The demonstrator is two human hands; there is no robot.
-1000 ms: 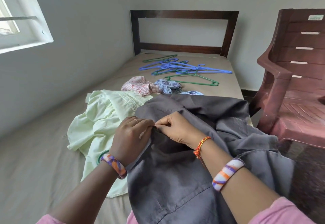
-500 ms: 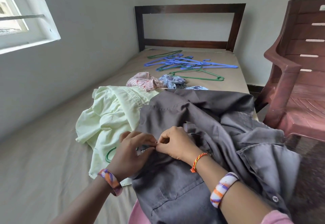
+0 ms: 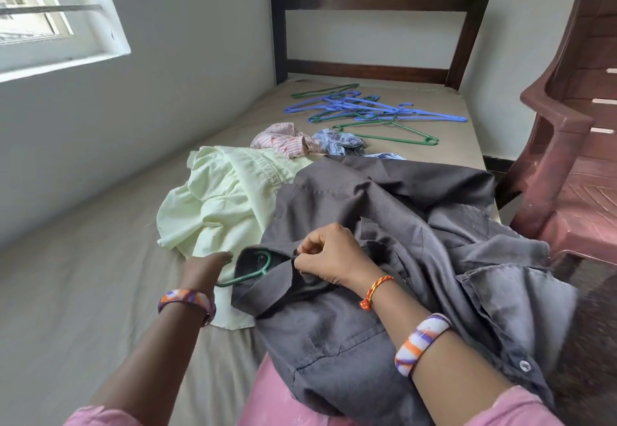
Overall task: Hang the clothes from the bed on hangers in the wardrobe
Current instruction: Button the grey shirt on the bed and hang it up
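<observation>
A person stands at the near end of the bed [image 3: 83, 292], and a grey shirt [image 3: 384, 225] lies spread over the near right part of it, with its lower part hanging toward the person. The right hand [image 3: 330, 257] has its fingers curled and pinches the shirt's front edge just below the collar. A green hanger [image 3: 253, 270] sits inside the neck of the shirt, and its hook comes out to the left, onto the fabric beside it. The left hand [image 3: 205, 267] is just left of that hook, close to its tip; its fingers point away and I cannot tell if they are straight or curled, or if they touch the hook. Under and left of the grey shirt lies a pale yellow shirt [image 3: 217, 205], crumpled. Farther up the bed are a small pink striped garment [image 3: 283, 140] and, touching it on the right, a blue patterned garment [image 3: 340, 140]. Near the dark wooden headboard [image 3: 377, 3] lies a loose pile of blue and green hangers [image 3: 370, 111], crossing each other. A reddish plastic chair [image 3: 574, 158] stands on the right side of the bed, close to it. A window [image 3: 50, 21] is in the wall on the far left. Both wrists wear orange, white and purple bands.
</observation>
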